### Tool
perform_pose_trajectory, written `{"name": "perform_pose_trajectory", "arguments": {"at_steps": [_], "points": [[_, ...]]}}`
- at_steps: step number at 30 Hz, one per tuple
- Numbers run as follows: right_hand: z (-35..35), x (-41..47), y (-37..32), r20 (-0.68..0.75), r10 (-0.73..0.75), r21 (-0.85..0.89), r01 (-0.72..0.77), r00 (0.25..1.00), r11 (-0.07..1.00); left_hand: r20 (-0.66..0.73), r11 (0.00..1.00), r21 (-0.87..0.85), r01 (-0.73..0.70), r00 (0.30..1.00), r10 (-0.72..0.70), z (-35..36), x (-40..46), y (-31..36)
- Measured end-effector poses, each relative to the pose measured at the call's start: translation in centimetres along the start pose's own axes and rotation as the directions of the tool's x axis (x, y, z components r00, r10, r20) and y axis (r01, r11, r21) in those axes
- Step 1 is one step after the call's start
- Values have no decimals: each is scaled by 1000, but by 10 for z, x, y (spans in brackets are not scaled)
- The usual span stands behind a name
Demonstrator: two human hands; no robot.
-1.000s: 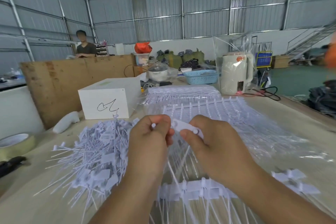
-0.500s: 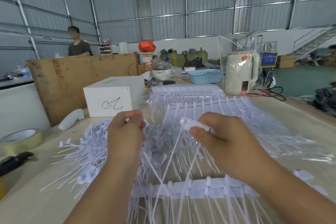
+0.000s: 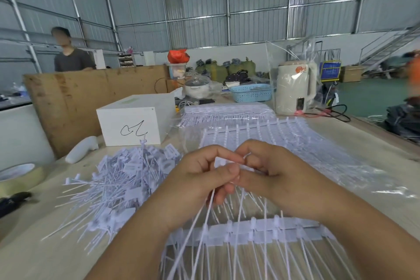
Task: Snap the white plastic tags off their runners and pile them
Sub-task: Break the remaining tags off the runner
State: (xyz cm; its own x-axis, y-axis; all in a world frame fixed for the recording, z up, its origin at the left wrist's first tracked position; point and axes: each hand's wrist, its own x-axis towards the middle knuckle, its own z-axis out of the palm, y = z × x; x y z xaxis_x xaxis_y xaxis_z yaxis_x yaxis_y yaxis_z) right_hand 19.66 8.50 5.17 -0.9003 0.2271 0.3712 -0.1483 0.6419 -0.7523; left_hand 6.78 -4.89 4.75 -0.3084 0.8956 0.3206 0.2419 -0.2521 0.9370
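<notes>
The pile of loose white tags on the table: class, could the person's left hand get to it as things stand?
Probably yes. The pile of loose tags lies just to the left of the left hand, with nothing between them. But that hand and the right hand are both pinching a tag, so the tag would come along.

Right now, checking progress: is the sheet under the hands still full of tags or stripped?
Still holding tags: a row of tags remains joined across the sheet below both hands.
</notes>
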Motion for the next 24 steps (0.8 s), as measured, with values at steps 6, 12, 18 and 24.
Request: {"name": "perform_pose_trajectory", "arguments": {"at_steps": [6,12,18,24], "points": [[-22,-2,1,187,120,-70,-108,975,992,-45,996,-82,-18,999,14,5,3,-3],[-20,-4,-2,272,165,-27,-164,948,986,-33,1000,9,10,999,-10,-7,-2,4],[-7,1,-6,-5,139,82,-138,990,987,-320,998,-29,-53,946,41,4,5,0],[-1,5,-8,-426,53,88,-17,903,996,-621,927,-351,-134,774,-123,-4,13,-6]]}}
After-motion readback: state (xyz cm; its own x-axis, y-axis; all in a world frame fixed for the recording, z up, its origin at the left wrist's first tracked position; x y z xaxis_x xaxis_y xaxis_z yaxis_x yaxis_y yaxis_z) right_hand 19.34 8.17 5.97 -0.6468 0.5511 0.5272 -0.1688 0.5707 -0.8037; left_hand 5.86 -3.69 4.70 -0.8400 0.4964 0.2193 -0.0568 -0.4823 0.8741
